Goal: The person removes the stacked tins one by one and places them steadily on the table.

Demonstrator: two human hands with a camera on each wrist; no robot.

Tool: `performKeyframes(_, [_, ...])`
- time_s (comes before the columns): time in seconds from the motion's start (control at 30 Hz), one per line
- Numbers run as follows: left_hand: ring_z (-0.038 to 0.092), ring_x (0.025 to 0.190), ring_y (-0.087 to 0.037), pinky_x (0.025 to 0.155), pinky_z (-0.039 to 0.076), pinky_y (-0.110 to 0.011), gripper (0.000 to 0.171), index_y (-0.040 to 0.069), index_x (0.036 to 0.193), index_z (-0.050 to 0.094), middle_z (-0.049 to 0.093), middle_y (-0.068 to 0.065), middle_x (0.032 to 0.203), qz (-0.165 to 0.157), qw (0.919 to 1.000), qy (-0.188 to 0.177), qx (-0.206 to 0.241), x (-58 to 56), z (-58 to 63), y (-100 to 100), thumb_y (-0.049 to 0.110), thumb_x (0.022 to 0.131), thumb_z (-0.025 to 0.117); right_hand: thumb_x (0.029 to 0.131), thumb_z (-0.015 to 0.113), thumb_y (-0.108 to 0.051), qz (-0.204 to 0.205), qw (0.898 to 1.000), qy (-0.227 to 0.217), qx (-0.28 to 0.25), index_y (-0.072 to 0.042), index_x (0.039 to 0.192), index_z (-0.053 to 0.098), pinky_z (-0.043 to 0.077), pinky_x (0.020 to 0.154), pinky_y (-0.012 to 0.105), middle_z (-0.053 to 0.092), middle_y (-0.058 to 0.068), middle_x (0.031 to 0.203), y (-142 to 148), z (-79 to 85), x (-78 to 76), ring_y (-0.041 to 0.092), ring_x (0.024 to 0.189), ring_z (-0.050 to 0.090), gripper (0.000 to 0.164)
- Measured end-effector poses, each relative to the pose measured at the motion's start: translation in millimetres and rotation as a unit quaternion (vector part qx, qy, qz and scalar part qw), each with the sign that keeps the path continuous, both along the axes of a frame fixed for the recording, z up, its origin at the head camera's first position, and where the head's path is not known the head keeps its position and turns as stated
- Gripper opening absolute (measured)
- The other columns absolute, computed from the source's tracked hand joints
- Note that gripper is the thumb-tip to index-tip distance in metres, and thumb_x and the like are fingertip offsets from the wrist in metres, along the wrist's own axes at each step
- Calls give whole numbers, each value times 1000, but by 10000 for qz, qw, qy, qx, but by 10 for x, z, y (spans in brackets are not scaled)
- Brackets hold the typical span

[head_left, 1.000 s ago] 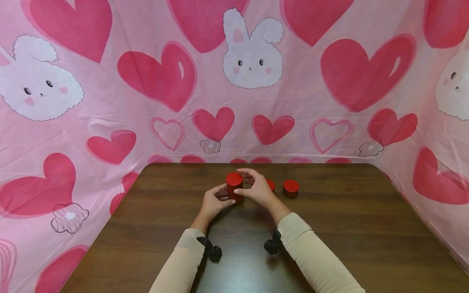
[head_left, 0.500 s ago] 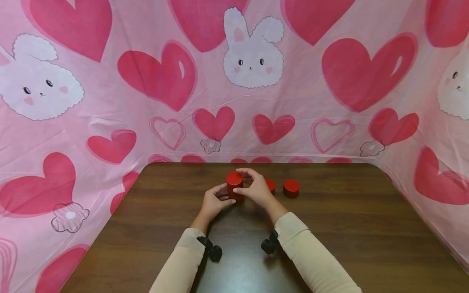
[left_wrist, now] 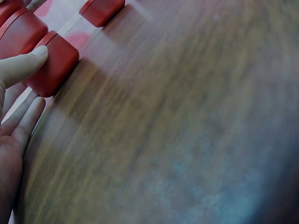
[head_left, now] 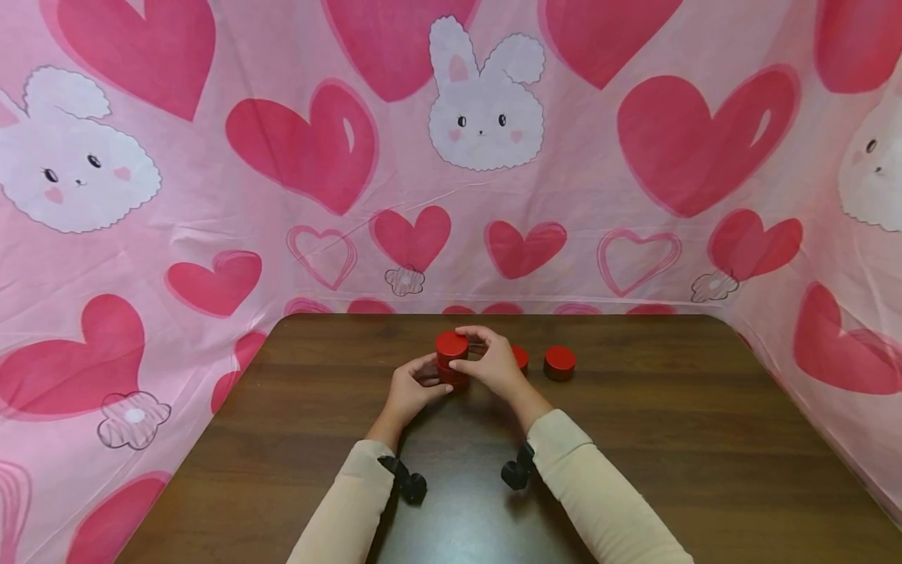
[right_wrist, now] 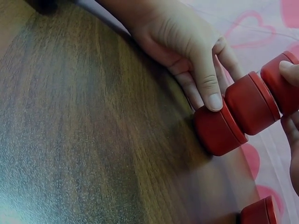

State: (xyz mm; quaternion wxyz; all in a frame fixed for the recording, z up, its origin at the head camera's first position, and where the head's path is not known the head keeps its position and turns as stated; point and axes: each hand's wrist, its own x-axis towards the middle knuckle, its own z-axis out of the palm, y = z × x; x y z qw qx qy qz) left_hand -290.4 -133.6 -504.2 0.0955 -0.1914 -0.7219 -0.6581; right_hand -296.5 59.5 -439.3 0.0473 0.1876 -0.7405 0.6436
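Note:
Three small round red tins with lids stand in a stack near the back of the table. My left hand (head_left: 412, 390) grips the bottom tin (right_wrist: 218, 131), its thumb on the near side and fingers behind. Above that sits the middle tin (right_wrist: 251, 103), with neither hand's fingertips plainly on it. My right hand (head_left: 499, 370) pinches the top tin (head_left: 452, 345) between thumb and fingers. In the right wrist view the top tin looks slightly out of line with the middle one; whether they fully touch I cannot tell.
Right of the stack, one red tin (head_left: 521, 358) is partly hidden behind my right hand. Another red tin (head_left: 560, 363) stands farther right on the brown wooden table (head_left: 676, 439). A pink cloth (head_left: 479, 196) with hearts and rabbits hangs behind the table.
My right forearm has shifted slightly left. The top tin has moved very slightly right, and the seam beneath it shows more clearly. My left hand stays in place.

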Motion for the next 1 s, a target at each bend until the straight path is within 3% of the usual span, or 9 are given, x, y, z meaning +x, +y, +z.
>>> performKeyframes(0.1, [68,99,-33,83,57,-39,60,-3,126,62,69,-21,109,101,9996,-263,-80,5,15,3,-8,70,83,75,84,-4,-32,10000,-32,-69,-6,125,64,50,97,44,66,11,120,10,-2,-1,27,108,64,54])
performKeyframes(0.33, [65,103,-39,87,54,-47,61,-5,128,60,67,-24,113,53,9988,-465,-115,5,40,2,-10,71,81,75,84,-4,-54,9997,-22,-225,-4,125,63,50,97,42,65,16,121,43,31,20,31,108,64,55])
performKeyframes(0.57, [65,102,-39,88,53,-49,58,-9,127,59,67,-26,111,-107,9989,-410,-186,157,278,9,-10,73,80,75,84,-4,-123,9998,13,-152,-6,125,64,50,97,38,66,10,119,77,32,44,26,107,64,54])
performKeyframes(1.0, [64,103,-42,90,52,-51,58,-7,128,59,66,-27,113,-139,9987,-466,-175,166,287,5,-8,73,81,73,84,-1,-196,9993,259,-195,-4,123,64,49,98,45,66,14,118,158,35,91,29,107,63,54])
